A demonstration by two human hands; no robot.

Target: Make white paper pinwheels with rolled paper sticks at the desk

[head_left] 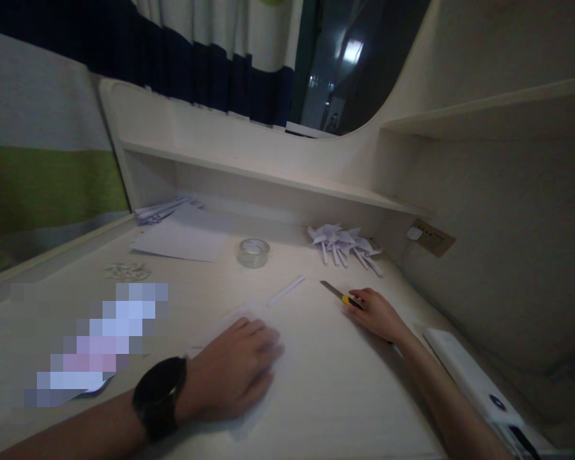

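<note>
My right hand (376,313) is closed around a utility knife (349,299) with a yellow and black handle. Its blade points up and to the left, just above or on the desk. My left hand (237,367), with a black watch (160,390) on the wrist, is over white paper (237,313) that shows faintly around it. Those fingers are blurred and bent downward, so their grip is unclear. Beyond them a thin white paper stick (287,289) lies slanting toward the knife tip; where its near end goes is hidden.
A roll of clear tape (253,253) stands mid-desk. Several paper pinwheels (342,243) lie at the back right. White sheets (182,233) and paper sticks (165,209) are at the back left, near small pale pieces (128,271). A pixelated phone-like object (96,386) lies left; a white device (474,377) stands right.
</note>
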